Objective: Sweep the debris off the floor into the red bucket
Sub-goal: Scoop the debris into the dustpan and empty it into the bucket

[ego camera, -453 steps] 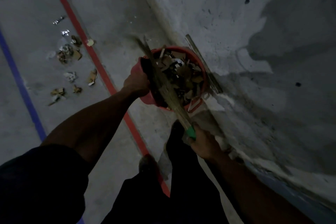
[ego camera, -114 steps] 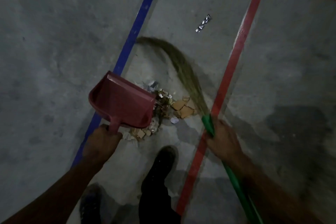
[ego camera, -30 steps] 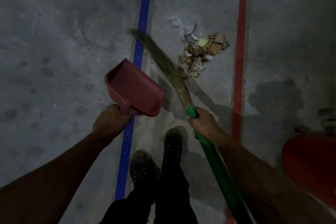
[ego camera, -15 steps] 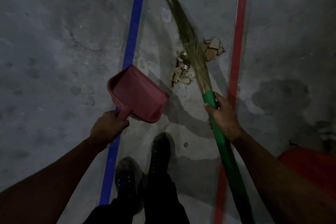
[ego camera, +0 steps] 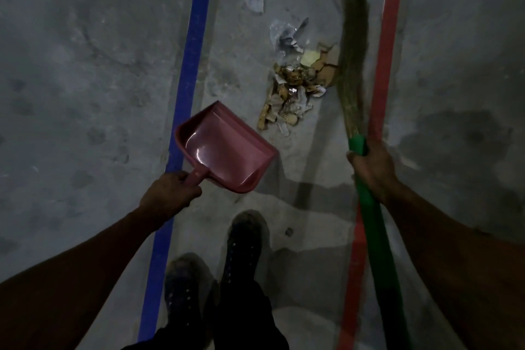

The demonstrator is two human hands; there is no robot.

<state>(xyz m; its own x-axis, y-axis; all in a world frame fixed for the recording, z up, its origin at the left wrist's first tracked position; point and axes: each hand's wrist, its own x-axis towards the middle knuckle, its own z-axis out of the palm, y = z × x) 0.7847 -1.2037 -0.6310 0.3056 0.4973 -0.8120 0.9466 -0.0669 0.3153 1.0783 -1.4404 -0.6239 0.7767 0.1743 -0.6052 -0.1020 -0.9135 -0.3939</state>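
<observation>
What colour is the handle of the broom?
Green; the broom handle shows clearly in the head view, held by the right hand.

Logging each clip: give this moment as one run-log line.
left hand holds empty dustpan | right hand holds broom | debris on floor between them | bucket out of view

floor point(ego camera: 85, 65): grey concrete | blue stripe point(ego camera: 190, 65), red stripe point(ego camera: 383, 65) | debris pile point(ego camera: 295, 88) between stripes
</observation>
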